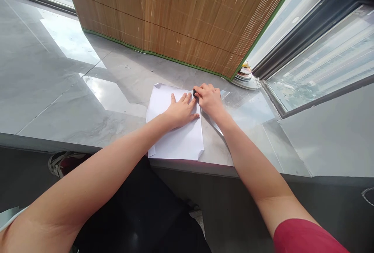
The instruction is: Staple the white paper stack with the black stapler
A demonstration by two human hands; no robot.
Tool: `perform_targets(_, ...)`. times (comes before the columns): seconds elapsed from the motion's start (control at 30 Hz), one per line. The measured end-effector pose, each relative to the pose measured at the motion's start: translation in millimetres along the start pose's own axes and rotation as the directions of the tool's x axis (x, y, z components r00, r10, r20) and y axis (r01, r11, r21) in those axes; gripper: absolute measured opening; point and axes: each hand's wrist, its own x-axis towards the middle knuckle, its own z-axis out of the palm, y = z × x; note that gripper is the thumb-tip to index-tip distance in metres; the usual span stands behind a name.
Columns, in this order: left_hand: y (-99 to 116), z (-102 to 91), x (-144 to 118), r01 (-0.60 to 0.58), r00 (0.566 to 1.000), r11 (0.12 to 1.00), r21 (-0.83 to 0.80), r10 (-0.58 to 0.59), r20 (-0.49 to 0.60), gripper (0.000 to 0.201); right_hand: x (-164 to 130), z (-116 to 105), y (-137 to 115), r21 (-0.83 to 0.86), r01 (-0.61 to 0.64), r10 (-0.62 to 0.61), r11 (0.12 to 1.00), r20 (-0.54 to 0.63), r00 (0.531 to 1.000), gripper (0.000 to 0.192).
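Note:
A white sheet of paper (175,144) lies on the marble-look sill, its corners bent or folded. My left hand (181,112) rests flat on the paper with its fingers spread. At the paper's upper right edge, my right hand (209,96) is closed on a small black object (194,93). Its kind cannot be made out, since the fingers cover most of it. Beneath the right wrist a thin, pale flat piece (215,125) shows in part; the arm hides the rest.
A bamboo blind (181,15) with a green edge hangs behind the paper. Stacked small items (244,74) sit on a plate in the corner by the window frame (292,46). The sill's front edge (187,165) runs just below the paper.

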Motion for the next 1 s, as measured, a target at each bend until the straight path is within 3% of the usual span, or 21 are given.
perform_targets(0.1,1,-0.3,-1,0.002,1.000,1.000,0.021,-0.002,0.004,0.076,-2,0,-11,-0.106,-0.013,0.016,0.994,0.028,0.999,0.035)
perform_targets(0.2,0,0.4,-3,-0.001,1.000,0.999,0.038,0.001,-0.005,0.075,-3,1,-10,-0.073,-0.007,0.008,0.997,0.006,1.000,0.036)
perform_targets(0.27,0,0.6,-3,-0.001,1.000,0.999,0.045,0.002,-0.011,0.074,-1,1,0,-0.006,-0.048,0.047,0.999,-0.055,0.997,0.039)
perform_targets(0.43,0,0.1,-4,0.013,1.000,0.997,0.078,-0.014,0.014,0.072,6,1,34,0.109,-0.276,0.291,0.955,-0.156,0.944,0.042)
perform_targets(0.57,0,0.8,-4,0.014,1.000,0.997,0.075,-0.015,0.016,0.072,5,5,50,0.181,-0.239,0.267,0.954,-0.154,0.951,0.040)
perform_targets(0.7,-1,1.2,-4,0.011,1.000,0.997,0.073,-0.012,0.004,0.072,2,10,56,0.248,-0.255,0.306,0.934,-0.191,0.933,0.055)
perform_targets(0.83,-2,0.3,-4,0.013,1.000,0.996,0.085,-0.014,0.006,0.071,0,8,56,0.277,-0.394,0.439,0.876,-0.122,0.890,0.036)
perform_targets(1.0,0,-1.2,-4,0.011,1.000,0.998,0.069,-0.011,-0.001,0.069,0,1,50,0.375,-0.427,0.506,0.823,-0.139,0.852,0.026)
